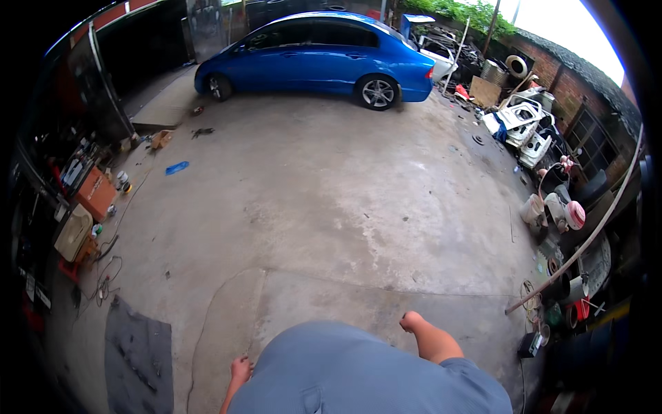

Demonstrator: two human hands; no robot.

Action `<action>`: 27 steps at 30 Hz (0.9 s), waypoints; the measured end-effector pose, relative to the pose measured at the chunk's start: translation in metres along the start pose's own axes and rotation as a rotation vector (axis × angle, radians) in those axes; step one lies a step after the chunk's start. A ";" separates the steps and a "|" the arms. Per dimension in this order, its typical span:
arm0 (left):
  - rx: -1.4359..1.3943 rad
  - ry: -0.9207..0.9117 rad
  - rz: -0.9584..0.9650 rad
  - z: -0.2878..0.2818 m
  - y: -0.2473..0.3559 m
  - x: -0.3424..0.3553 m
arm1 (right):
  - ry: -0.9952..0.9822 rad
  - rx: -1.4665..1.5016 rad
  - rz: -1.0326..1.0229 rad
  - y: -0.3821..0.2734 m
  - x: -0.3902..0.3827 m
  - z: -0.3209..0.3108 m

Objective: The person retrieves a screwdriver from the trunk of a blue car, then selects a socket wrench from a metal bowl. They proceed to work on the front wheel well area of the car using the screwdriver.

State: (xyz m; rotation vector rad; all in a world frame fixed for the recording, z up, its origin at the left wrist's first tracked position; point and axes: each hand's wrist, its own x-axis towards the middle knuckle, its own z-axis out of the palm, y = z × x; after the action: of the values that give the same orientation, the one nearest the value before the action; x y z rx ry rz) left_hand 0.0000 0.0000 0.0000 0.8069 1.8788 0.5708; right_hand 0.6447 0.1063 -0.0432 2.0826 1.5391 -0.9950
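My left hand (pixel 241 366) hangs low beside my grey-shirted body, its fingers curled. My right hand (pixel 410 322) is out to my right over the concrete floor (pixel 331 228), its fingers curled too. I cannot make out whether either hand holds anything. A dark grey mat (pixel 138 338) lies on the floor at lower left, beyond my left hand.
A blue car (pixel 310 69) stands sideways ahead. Tools and an orange box (pixel 96 190) line the left, near cables (pixel 107 279) and a blue scrap (pixel 177 167). Car panels (pixel 524 124), buckets (pixel 534 210) and a long pole (pixel 565 262) crowd the right. An open doorway (pixel 145 55) is at upper left.
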 end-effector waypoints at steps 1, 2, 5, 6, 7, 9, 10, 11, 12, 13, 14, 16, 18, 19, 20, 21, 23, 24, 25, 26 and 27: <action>0.120 -0.002 0.010 0.004 0.024 0.005 | -0.015 0.039 0.036 0.009 -0.006 0.021; 0.241 -0.006 0.019 0.001 0.036 0.011 | -0.010 0.101 0.061 0.012 -0.014 0.040; 0.175 -0.155 0.201 0.136 0.095 0.091 | 0.111 0.205 0.169 0.109 0.012 -0.043; 0.169 -0.203 0.207 0.131 0.069 0.117 | 0.085 0.257 0.178 0.108 0.013 -0.024; 0.297 -0.216 0.183 0.135 0.082 0.123 | 0.072 0.306 0.207 0.109 0.011 -0.023; 0.547 -0.243 0.153 0.148 0.119 0.141 | 0.012 0.492 0.275 0.110 0.006 -0.027; 0.620 -0.270 0.179 0.143 0.085 0.178 | 0.006 0.555 0.282 0.107 0.012 -0.027; 0.696 -0.299 0.210 0.141 0.060 0.212 | -0.001 0.620 0.295 0.105 0.018 -0.031; 0.764 -0.350 0.253 0.151 0.067 0.231 | 0.005 0.640 0.310 0.103 0.017 -0.039; 0.734 -0.341 0.147 0.151 0.074 0.244 | 0.020 0.629 0.307 0.105 0.022 -0.049; 0.706 -0.323 0.041 0.151 0.079 0.258 | 0.032 0.619 0.305 0.108 0.026 -0.059; 0.746 -0.350 -0.082 0.152 0.095 0.286 | 0.083 0.623 0.319 0.114 0.047 -0.088; 0.829 -0.435 -0.096 0.177 0.154 0.324 | 0.164 0.720 0.417 0.130 0.059 -0.109; 0.867 -0.471 -0.088 0.188 0.185 0.340 | 0.144 0.750 0.464 0.127 0.064 -0.130; 0.896 -0.502 -0.069 0.201 0.218 0.358 | 0.128 0.774 0.504 0.126 0.074 -0.161; 0.934 -0.538 -0.031 0.223 0.257 0.378 | 0.120 0.789 0.551 0.134 0.080 -0.186; 1.026 -0.599 0.104 0.277 0.343 0.417 | 0.249 0.967 0.583 0.166 0.110 -0.205; 1.067 -0.617 0.202 0.313 0.396 0.438 | 0.304 0.961 0.579 0.174 0.118 -0.224; 1.044 -0.608 0.263 0.343 0.449 0.451 | 0.357 0.956 0.561 0.177 0.130 -0.240; 1.049 -0.580 0.657 0.357 0.478 0.488 | 0.369 1.068 0.548 0.176 0.152 -0.253; 0.527 -0.451 0.116 0.426 0.566 0.453 | 0.407 1.172 0.618 0.188 0.157 -0.252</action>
State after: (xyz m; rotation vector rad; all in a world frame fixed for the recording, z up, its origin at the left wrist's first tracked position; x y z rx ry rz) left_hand 0.4103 0.7323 -0.0587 1.2728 1.5747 -0.0593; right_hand 0.9258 0.3139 -0.0049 3.3734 0.2020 -1.4257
